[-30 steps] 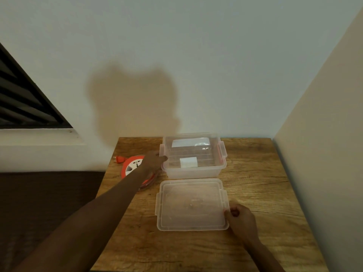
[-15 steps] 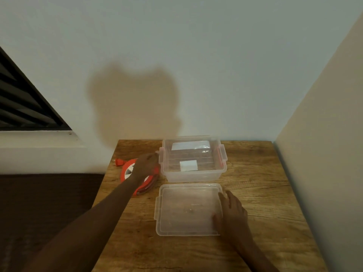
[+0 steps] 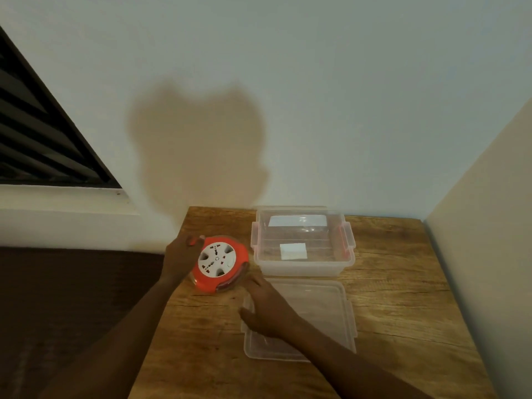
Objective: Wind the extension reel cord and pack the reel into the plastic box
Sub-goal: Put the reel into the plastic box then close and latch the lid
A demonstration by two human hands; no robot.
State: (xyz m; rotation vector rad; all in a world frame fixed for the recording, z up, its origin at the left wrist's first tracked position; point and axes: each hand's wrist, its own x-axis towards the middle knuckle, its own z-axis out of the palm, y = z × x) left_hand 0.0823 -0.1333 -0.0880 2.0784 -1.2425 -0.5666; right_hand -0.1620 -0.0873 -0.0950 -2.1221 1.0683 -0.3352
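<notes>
At the left edge of the worktop (image 3: 403,298), toward the far side: extension reel (image 3: 219,264), orange with a white socket face, lying flat and tipped slightly up. Left hand (image 3: 180,259) grips its far-left rim, fingers curled over the edge; half a second ago that hand covered the reel, so the socket face is newly exposed. Right hand (image 3: 266,305), earlier resting on the lid's right side, has crossed to the reel's near-right, fingers straight and relaxed, holding nothing, fingertips just beside the reel. Plastic box (image 3: 302,240), open, stands toward the far edge, right of the reel, a white label on its floor. Lid (image 3: 316,318) lies flat nearer the front. Judgement: both hands now converge on the reel; winding appears about to begin, packing not yet started.
</notes>
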